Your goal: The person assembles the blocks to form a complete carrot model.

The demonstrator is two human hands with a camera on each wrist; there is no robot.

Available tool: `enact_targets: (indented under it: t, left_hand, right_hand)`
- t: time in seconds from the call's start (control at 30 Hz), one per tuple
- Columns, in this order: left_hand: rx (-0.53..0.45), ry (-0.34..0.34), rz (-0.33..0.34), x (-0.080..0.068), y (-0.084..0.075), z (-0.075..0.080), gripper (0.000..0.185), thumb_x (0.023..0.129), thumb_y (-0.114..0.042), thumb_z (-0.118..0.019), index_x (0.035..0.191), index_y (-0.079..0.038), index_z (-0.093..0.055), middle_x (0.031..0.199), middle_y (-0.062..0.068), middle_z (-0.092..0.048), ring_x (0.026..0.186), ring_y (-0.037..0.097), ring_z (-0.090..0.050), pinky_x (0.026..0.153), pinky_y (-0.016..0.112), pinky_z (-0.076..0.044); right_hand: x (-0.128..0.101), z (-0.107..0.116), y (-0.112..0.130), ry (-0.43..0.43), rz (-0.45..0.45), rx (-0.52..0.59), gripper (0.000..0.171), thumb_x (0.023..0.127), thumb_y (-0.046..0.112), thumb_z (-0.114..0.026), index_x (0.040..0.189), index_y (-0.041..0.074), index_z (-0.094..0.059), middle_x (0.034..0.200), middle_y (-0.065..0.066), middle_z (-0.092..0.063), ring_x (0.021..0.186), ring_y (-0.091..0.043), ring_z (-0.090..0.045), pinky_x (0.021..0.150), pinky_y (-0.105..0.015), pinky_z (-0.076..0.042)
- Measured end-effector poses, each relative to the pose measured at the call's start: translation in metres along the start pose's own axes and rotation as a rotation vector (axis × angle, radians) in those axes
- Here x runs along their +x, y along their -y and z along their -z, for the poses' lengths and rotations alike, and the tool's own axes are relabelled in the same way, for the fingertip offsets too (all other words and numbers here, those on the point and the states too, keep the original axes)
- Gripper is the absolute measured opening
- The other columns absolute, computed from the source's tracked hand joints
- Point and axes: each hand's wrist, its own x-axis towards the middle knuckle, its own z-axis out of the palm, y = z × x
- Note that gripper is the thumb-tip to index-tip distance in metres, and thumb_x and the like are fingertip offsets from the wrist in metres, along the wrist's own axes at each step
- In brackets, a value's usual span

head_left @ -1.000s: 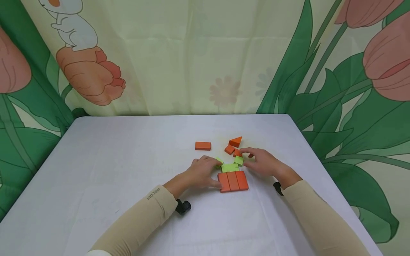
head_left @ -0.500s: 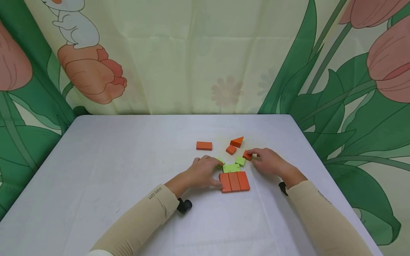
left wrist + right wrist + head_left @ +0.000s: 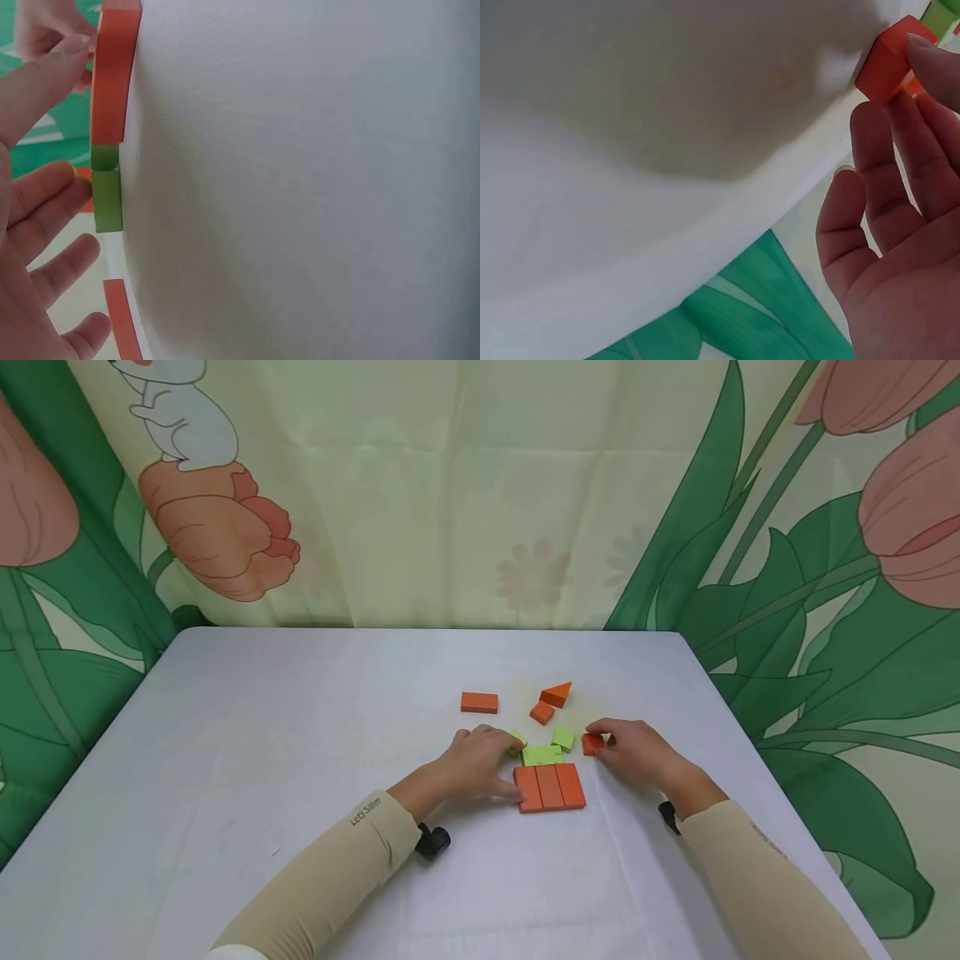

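I see white table (image 3: 300, 735). Left hand (image 3: 472, 764) spread, no grip seen; right hand (image 3: 643, 753) pinching. Orange row (image 3: 550, 787) at left thumb, green cube (image 3: 562, 739) beyond. Small orange block (image 3: 591, 744) in right fingertips, right of cube, apart; left hand farther; long axis, I can't tell.

Orange blocks (image 3: 550, 787), green blocks (image 3: 542, 756) on white table (image 3: 315, 718)

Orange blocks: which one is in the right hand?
The small orange block right of the green blocks; the right hand pinches only that one.
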Motion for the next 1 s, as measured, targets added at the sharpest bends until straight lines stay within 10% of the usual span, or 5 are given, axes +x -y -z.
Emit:
enact_targets:
  t: [0.4, 1.0]
  left_hand:
    - [0.003, -0.009, -0.003, 0.001, 0.002, 0.0, 0.071, 0.082, -0.052, -0.08, 0.14, -0.018, -0.057, 0.14, -0.003, -0.057, 0.132, 0.021, -0.043, 0.103, 0.047, -0.032]
    - [0.054, -0.053, 0.022, 0.005, -0.006, -0.002, 0.066, 0.083, -0.052, -0.077, 0.137, -0.018, -0.06, 0.136, -0.002, -0.059, 0.128, 0.021, -0.047, 0.102, 0.048, -0.035]
  right_hand:
    - [-0.04, -0.003, -0.009, -0.067, -0.002, 0.078, 0.033, 0.092, 0.01, -0.067, 0.125, 0.006, -0.067, 0.113, -0.01, -0.066, 0.103, -0.031, -0.057, 0.088, -0.049, -0.05]
    - [-0.078, -0.02, 0.033, -0.002, 0.331, 0.052, 0.027, 0.087, 0.012, -0.077, 0.114, 0.013, -0.073, 0.103, 0.006, -0.063, 0.093, -0.017, -0.058, 0.08, -0.034, -0.05]
